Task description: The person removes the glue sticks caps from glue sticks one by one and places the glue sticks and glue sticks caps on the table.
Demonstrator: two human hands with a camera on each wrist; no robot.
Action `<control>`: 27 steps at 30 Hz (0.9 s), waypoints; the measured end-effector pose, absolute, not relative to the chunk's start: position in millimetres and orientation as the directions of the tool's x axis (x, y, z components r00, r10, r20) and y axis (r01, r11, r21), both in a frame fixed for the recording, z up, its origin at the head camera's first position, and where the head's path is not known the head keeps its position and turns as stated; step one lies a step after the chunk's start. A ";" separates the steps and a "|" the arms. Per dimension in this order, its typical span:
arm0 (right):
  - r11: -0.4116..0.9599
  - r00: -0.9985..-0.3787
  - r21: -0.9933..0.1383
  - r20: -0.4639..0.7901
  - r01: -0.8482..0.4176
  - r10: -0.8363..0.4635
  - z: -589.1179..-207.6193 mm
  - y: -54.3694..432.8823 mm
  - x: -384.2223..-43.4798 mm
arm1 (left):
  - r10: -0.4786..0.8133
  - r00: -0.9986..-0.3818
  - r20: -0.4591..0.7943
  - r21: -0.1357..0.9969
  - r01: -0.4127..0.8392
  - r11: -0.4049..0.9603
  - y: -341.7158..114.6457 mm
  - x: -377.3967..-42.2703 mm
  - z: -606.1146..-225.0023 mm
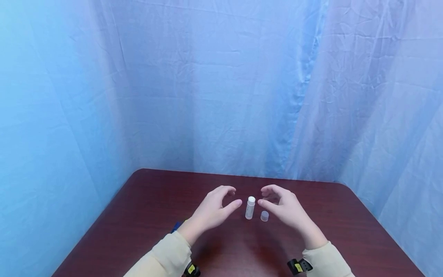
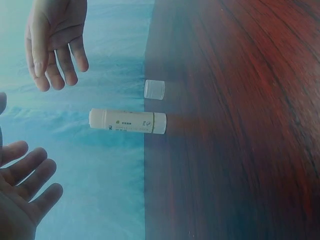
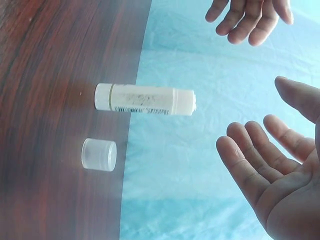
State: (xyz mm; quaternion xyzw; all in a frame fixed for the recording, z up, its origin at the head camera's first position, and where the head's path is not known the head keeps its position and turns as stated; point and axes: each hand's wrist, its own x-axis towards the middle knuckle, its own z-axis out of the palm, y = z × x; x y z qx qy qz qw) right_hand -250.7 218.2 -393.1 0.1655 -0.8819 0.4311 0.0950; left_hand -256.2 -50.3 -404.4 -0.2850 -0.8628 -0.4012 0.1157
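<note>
A white glue stick (image 1: 249,208) stands upright on the table, its white top uncovered. Print shows on its label in the left wrist view, and a barcode in the right wrist view. Close to its right stands a small translucent cap (image 1: 264,216), apart from it. My left hand (image 1: 216,206) hovers left of the glue stick with fingers loosely bent, holding nothing. On the other side my right hand (image 1: 285,204) is held above and beside the cap, its fingers relaxed too. In the right wrist view a gap separates the right fingers (image 3: 250,165) from the glue stick (image 3: 145,99).
The dark red wooden table (image 1: 138,204) has rounded far corners. Light blue curtains (image 1: 221,96) hang behind it and along both sides. A small blue item (image 1: 176,227) shows partly behind the left wrist. Black straps with yellow marks (image 1: 299,266) sit at both sleeves.
</note>
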 end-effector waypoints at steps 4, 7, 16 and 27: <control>0.566 -0.924 -0.730 0.305 -0.384 -0.233 -391.7 213.8 -248.8 | 0.387 -0.799 0.460 0.605 0.601 0.522 -58.2 -254.6 -405.8; 0.561 -0.922 -0.731 0.305 -0.388 -0.240 -391.0 211.0 -246.7 | 0.382 -0.795 0.471 0.589 0.606 0.534 -64.4 -252.9 -406.0; 0.483 -0.919 -0.789 0.264 -0.380 -0.292 -385.7 197.7 -238.9 | 0.373 -0.794 0.480 0.551 0.604 0.577 -81.7 -247.9 -404.2; 0.449 -0.912 -0.810 0.241 -0.378 -0.331 -380.1 188.8 -233.5 | 0.344 -0.781 0.522 0.503 0.607 0.615 -105.8 -243.7 -399.9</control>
